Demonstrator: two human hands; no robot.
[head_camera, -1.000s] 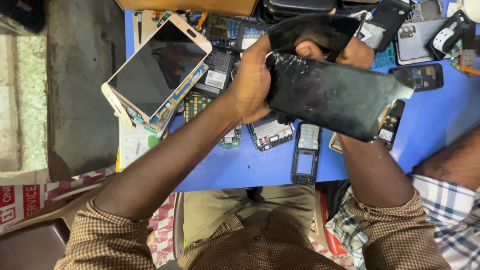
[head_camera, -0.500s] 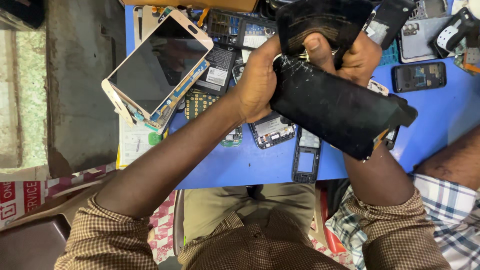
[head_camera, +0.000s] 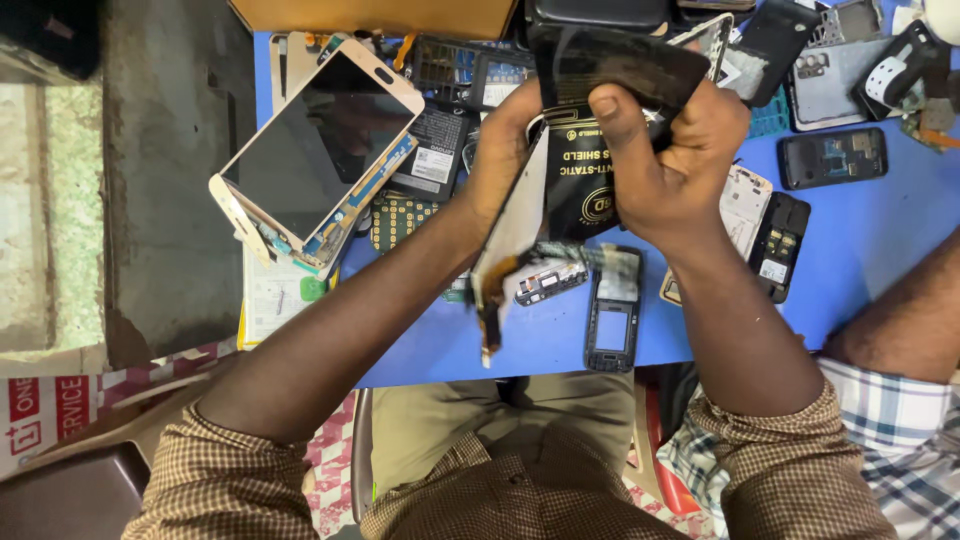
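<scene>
Grip: right hand (head_camera: 680, 170) clamped on the glossy black flat anti-static bag (head_camera: 590, 130), thumb pressed over its top edge, while left hand (head_camera: 505, 150) is closed around the thin pale phone display panel (head_camera: 515, 235), held edge-on just left of the bag above the blue table (head_camera: 870, 240). Panel looks fully clear of the bag, so extraction seems done; neither item is set down. Left of the bag lies a gold-framed smartphone (head_camera: 315, 160); below it a small black keypad-phone frame (head_camera: 612, 325).
</scene>
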